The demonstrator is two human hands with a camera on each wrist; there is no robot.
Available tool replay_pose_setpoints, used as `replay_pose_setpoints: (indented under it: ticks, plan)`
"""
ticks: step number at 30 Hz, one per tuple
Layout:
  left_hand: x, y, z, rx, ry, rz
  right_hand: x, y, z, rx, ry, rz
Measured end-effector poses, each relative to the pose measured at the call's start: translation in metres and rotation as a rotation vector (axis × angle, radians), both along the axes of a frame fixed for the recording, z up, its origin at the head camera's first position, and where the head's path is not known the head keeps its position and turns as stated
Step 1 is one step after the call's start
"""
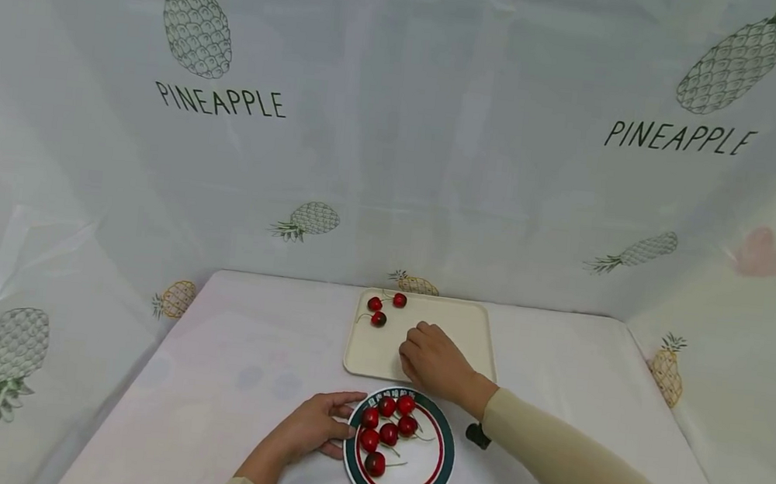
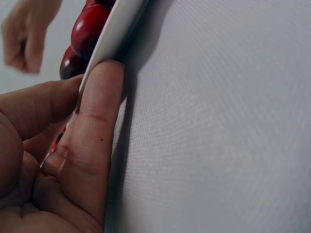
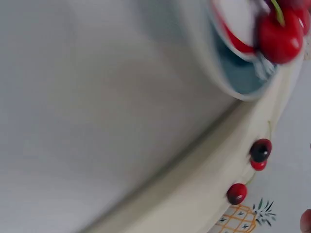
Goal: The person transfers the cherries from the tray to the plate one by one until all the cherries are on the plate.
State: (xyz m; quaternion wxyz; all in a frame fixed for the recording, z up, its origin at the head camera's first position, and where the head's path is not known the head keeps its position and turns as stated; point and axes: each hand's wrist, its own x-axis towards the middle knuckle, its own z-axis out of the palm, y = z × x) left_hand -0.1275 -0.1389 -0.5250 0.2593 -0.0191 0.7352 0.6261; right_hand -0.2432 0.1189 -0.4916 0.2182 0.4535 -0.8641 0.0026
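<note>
My left hand (image 1: 317, 424) holds the left rim of a round white plate (image 1: 448, 435) with a dark green band. In the left wrist view the thumb lies on the upper side of the rim and a finger (image 2: 99, 107) is under it. Several red cherries (image 1: 388, 434) with stems lie on the plate, mostly toward its left and far side. Over the near part of a cream tray (image 1: 464, 327), just beyond the plate, hangs my right hand (image 1: 436, 361), fingers loosely bent downward. No cherry shows at its fingertips.
Three cherries (image 1: 378, 319) lie at the tray's far left corner. A white cloth (image 1: 238, 415) covers the table, and a white curtain with pineapple prints (image 1: 438, 161) rises behind it. Black straps (image 1: 478, 436) show by both wrists.
</note>
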Motion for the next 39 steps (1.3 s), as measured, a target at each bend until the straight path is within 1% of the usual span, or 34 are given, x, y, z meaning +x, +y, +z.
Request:
replay_pose_setpoints:
  ticks: [5, 9, 13, 16, 19, 22, 26, 31, 39]
  plan:
    - [-0.002, -0.004, -0.002, 0.014, 0.013, -0.002, -0.034, -0.033, 0.002, 0.019, 0.032, -0.010]
    - [-0.002, -0.004, -0.001, 0.023, 0.021, 0.004, -0.054, -0.053, 0.002, 0.053, 0.038, -0.022]
    - [-0.002, -0.002, 0.002, 0.017, 0.020, 0.012, -0.066, -0.067, 0.003, 0.099, 0.021, -0.045]
    - [-0.002, 0.000, 0.003, 0.005, 0.020, 0.019, -0.073, -0.079, 0.004, 0.157, -0.006, -0.066]
    - [-0.003, 0.000, 0.001, -0.003, 0.020, 0.026, -0.079, -0.093, 0.005, 0.224, -0.048, -0.090]
    - [-0.004, -0.001, -0.001, -0.002, 0.017, 0.032, -0.084, -0.107, 0.002, 0.277, -0.102, -0.122]
    - [-0.004, -0.003, -0.002, 0.006, 0.010, 0.039, -0.085, -0.118, -0.002, 0.321, -0.141, -0.157]
    - [-0.004, -0.003, -0.003, -0.003, 0.011, 0.042, -0.082, -0.115, -0.004, 0.340, -0.140, -0.145]
    - [-0.003, -0.002, -0.004, 0.002, 0.017, 0.037, -0.079, -0.096, -0.009, 0.378, -0.097, -0.076]
